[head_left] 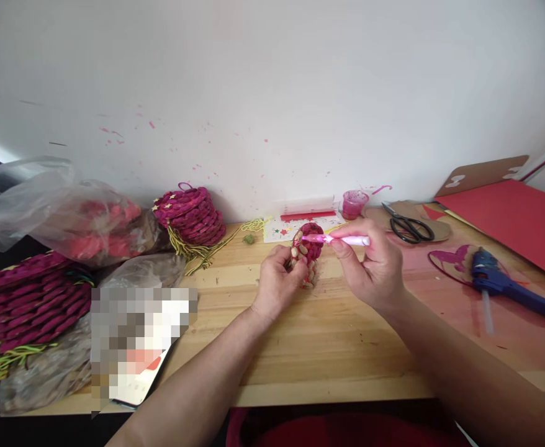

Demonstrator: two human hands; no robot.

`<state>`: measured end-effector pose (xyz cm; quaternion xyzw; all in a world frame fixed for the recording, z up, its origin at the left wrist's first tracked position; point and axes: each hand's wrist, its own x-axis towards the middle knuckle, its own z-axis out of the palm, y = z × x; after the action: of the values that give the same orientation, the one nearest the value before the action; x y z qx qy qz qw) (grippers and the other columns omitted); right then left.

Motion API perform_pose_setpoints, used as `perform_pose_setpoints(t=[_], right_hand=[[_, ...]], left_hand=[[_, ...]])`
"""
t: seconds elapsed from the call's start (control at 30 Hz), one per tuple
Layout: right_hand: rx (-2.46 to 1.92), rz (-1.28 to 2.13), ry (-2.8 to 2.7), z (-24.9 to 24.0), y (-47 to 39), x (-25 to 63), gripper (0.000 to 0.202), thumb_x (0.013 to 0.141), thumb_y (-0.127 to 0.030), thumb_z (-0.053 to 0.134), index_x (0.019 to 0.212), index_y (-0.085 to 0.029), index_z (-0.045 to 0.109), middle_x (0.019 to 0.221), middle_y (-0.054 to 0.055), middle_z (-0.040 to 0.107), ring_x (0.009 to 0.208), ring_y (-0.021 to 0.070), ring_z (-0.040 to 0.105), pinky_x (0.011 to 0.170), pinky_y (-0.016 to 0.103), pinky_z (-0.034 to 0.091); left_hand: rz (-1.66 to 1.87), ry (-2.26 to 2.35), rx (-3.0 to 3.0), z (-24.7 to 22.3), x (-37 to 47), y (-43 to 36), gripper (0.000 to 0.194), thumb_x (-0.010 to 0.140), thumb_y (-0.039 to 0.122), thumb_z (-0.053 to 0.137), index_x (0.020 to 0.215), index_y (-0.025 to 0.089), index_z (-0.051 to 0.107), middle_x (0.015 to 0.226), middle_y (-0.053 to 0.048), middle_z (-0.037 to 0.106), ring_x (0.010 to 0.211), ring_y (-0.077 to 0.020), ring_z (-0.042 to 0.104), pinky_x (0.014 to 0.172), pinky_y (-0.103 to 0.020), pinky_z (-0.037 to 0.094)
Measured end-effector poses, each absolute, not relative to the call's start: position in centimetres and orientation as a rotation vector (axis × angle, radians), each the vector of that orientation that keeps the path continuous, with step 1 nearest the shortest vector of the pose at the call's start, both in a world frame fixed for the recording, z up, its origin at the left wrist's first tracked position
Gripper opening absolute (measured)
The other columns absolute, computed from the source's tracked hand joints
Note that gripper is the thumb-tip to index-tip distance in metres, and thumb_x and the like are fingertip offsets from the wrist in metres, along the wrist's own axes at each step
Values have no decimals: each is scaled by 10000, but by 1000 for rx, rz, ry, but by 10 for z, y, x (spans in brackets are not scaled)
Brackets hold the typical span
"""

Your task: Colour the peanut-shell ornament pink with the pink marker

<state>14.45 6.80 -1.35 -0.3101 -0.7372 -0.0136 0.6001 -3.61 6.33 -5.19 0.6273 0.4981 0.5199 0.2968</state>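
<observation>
Near the middle of the table, my left hand (278,278) is closed around a small rounded piece of what look like peanuts in the shell (314,251). Part of that piece is magenta and part is still pale tan. My right hand (372,267) pinches a white-handled paintbrush (351,240) stained pink toward its tip. The brush tip meets the upper left of the peanut piece, by a pale shell. My left fingers hide the piece's lower left side.
Behind stand a cup of magenta paint (355,203) and a star-speckled sheet (272,231). Right lie black scissors (411,227), a blue glue gun (500,282) and red card (514,214). Left are magenta bundles (193,217), plastic bags (90,205) and a phone (161,360).
</observation>
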Motion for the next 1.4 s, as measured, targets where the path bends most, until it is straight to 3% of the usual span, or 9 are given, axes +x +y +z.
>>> perform_pose_setpoints(t=[0.57,0.9,1.1,1.4], right_hand=[[-680,22,-1708,-12,72,148,48,973,-252,671,1019,-261,664,930,41,717,934,244,673,863,454,526],[-739,83,-1638,-11,73,152,56,989,-294,664,1019,-246,670,938,39,721,904,222,684,841,413,526],[-700,312,-1560,-11,75,154,85,995,-328,681,1015,-245,675,863,8,709,760,168,670,703,337,523],[-704,336,-1537,-11,79,156,94,1000,-331,677,1016,-240,659,894,11,707,797,172,668,737,350,515]], left_hand=[[1418,1298,1771,-52,-37,61,227,835,216,632,637,217,523,705,11,480,686,-152,466,639,-282,373],[1429,1267,1806,-50,-37,61,236,860,213,639,644,211,544,715,9,481,695,-152,463,641,-270,377],[1423,1237,1841,-49,-37,62,219,865,217,635,657,211,566,713,5,480,706,-159,474,646,-273,388],[1429,1247,1934,-53,-40,64,230,892,193,629,669,208,575,726,1,491,700,-155,483,644,-270,399]])
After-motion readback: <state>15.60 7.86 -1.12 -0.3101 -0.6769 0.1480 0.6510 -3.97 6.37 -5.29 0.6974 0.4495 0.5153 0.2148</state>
